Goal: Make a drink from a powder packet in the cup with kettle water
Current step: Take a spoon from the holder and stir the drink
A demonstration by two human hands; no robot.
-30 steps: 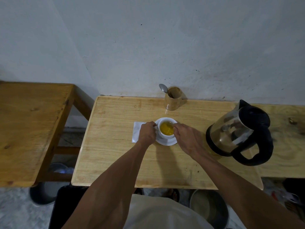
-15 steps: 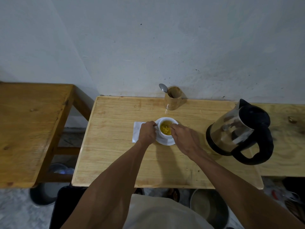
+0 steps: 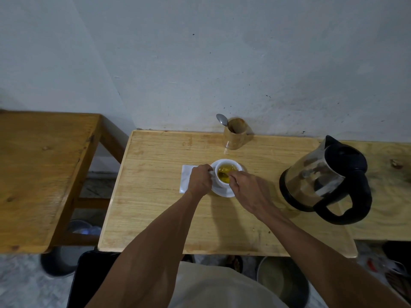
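A white cup [image 3: 234, 163] holding yellow liquid stands on a white saucer [image 3: 222, 192] in the middle of the light wooden table [image 3: 155, 207]. My left hand [image 3: 200, 180] grips the cup's handle on its left side. My right hand [image 3: 246, 187] pinches a spoon [image 3: 223, 175] whose bowl is dipped in the drink. A white packet or napkin [image 3: 185, 177] lies flat under my left hand, left of the saucer. The steel kettle [image 3: 322, 181] with black lid and handle stands to the right, apart from both hands.
A wooden holder [image 3: 235, 135] with a second spoon [image 3: 222, 119] stands against the wall behind the cup. A darker wooden table [image 3: 40, 170] is on the left. Buckets and a pot [image 3: 282, 281] sit on the floor below the table's front edge.
My right hand has moved left and toward me around the cup with the spoon in the liquid. The left hand stays on the handle.
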